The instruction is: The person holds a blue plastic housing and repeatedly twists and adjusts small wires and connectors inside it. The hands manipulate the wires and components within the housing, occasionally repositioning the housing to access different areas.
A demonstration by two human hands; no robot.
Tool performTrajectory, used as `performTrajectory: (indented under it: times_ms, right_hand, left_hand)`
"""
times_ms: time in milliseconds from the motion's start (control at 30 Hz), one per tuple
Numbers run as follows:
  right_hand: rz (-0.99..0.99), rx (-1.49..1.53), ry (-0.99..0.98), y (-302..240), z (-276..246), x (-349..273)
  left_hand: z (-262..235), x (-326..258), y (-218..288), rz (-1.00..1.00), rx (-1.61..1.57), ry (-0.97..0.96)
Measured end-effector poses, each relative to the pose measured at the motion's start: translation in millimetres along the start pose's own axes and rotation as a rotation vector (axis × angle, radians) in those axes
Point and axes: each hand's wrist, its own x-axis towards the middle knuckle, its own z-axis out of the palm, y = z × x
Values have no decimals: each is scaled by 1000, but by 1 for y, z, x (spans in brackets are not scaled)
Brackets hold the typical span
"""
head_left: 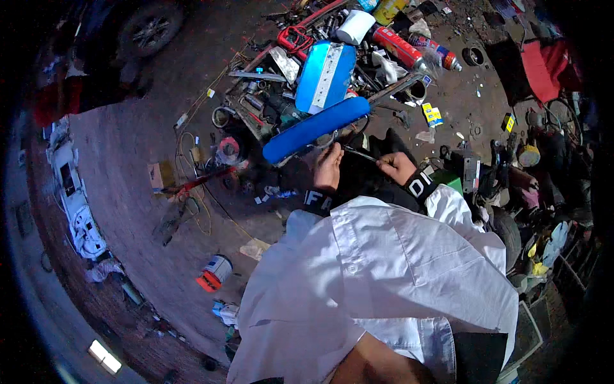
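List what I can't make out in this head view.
All in the head view:
Near end of the thin rod: covered by the right hand.
Whether the left hand touches the long blue bar: too dark.
What lies directly behind that bar: the bar blocks it.
Surroundings of the wheel, upper left: lost in shadow.

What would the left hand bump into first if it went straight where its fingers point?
Probably the long blue panel, just ahead of the left hand in this view; depth is unclear, so it might slip underneath.
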Motion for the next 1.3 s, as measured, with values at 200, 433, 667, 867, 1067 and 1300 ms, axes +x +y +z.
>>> performTrajectory:
  times_ms: [200, 433, 667, 867, 1067, 1300]
  right_hand:
    - [83, -175, 130, 57, 15, 31]
    - [87, 314, 299, 84, 29, 111]
    - [262, 296, 419, 85, -4, 87]
    - [-295, 46, 401, -93, -2, 34]
    - [-1, -484, 242, -81, 9, 74]
    - [91, 539, -15, -60, 10, 63]
  left_hand:
    - [-5, 3, -5, -31, -43, 50]
    - [-8, 2, 4, -46, 205, -48]
    - [-11, 0, 33, 88, 585, -110]
    - [12, -12, 30, 150, 702, -33]
    - [6, 1, 15, 343, 781, -101]
    - [13, -1, 38, 399, 981, -22]
